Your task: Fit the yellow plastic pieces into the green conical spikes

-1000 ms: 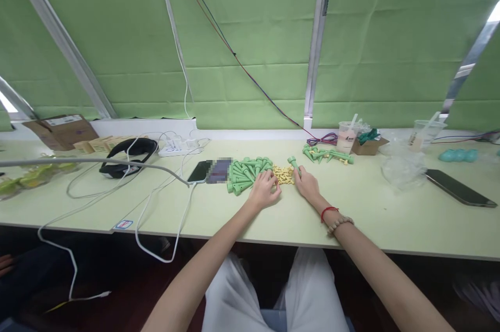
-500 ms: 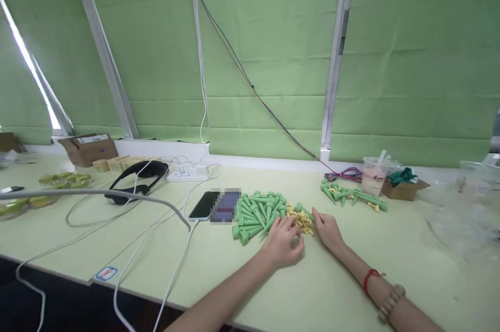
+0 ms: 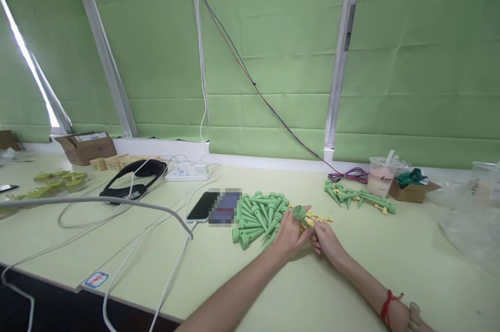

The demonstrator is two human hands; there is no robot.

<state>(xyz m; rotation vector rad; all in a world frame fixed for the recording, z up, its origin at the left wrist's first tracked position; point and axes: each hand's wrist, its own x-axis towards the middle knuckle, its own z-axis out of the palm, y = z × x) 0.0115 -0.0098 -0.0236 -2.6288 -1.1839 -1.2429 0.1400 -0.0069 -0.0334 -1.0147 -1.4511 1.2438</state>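
My right hand (image 3: pixel 331 244) is closed around the tapered shaft of a green plant watering spike (image 3: pixel 299 212), whose hollow cup end points up and left. My left hand (image 3: pixel 289 234) meets it, thumb and fingers pinching a small yellow valve (image 3: pixel 309 222) against the spike's side. Part of the spike's shaft is hidden by the fingers. Just left of my left hand lies a pile of green spikes (image 3: pixel 258 212). Behind both hands, loose yellow valves (image 3: pixel 322 217) are partly covered from view.
Farther right lie several green spikes with yellow valves (image 3: pixel 359 197), near a drink cup (image 3: pixel 379 178) and a small cardboard box (image 3: pixel 412 191). Left of the pile are a phone (image 3: pixel 203 207), white cables, a power strip (image 3: pixel 187 171) and a black headset (image 3: pixel 135 181). Plastic bags (image 3: pixel 469 228) lie at right.
My left hand has moved right from the yellow valves to the spike in my right hand. The spike's cup has turned toward me, and the two hands now meet. The view has shifted slightly.
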